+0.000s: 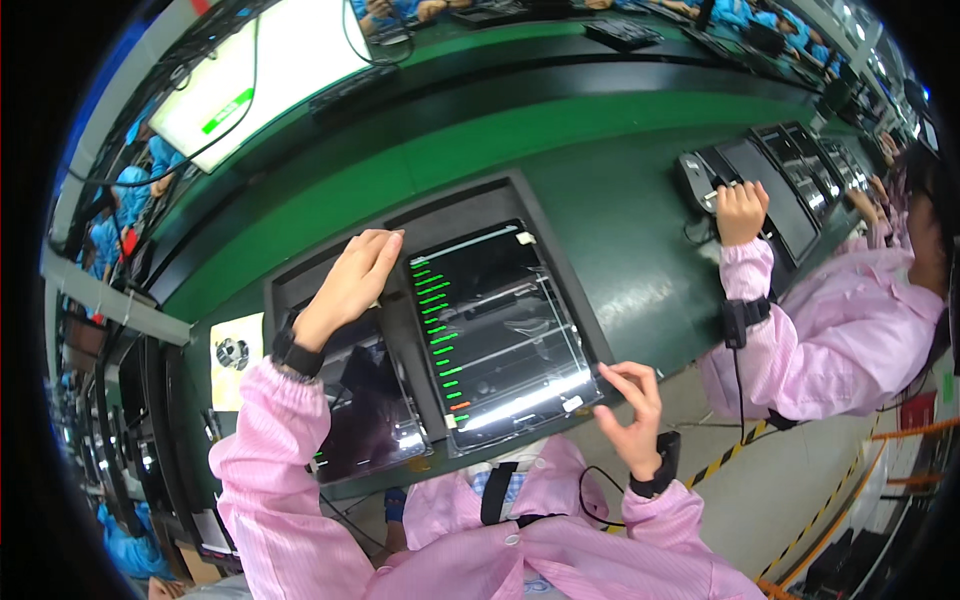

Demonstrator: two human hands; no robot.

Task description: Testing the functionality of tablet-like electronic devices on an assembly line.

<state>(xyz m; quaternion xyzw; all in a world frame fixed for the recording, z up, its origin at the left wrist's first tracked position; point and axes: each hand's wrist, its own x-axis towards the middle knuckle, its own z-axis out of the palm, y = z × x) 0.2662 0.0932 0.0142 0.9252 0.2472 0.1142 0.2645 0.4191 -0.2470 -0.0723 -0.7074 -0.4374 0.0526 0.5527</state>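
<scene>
A tablet-like screen panel (495, 330) lies in the right compartment of a black tray (590, 335). Its lit display carries rows of green text and one orange row, and small pale tabs sit at its corners. In the left compartment is a second dark, glossy panel (365, 405), partly covered by my left forearm. My left hand (355, 275) is over the upper part of that panel, near the divider, with its fingers stretched out together; its underside is hidden. At the lower right corner of the lit panel, my right hand (635, 415) has its fingers apart and holds nothing.
A co-worker in pink (820, 340) sits to the right, a hand on a device (725, 175) beside more panels. A yellow sheet (237, 360) with a round dark object lies left of the tray. Beyond the green bench (640, 240) stands a large bright monitor (260, 80).
</scene>
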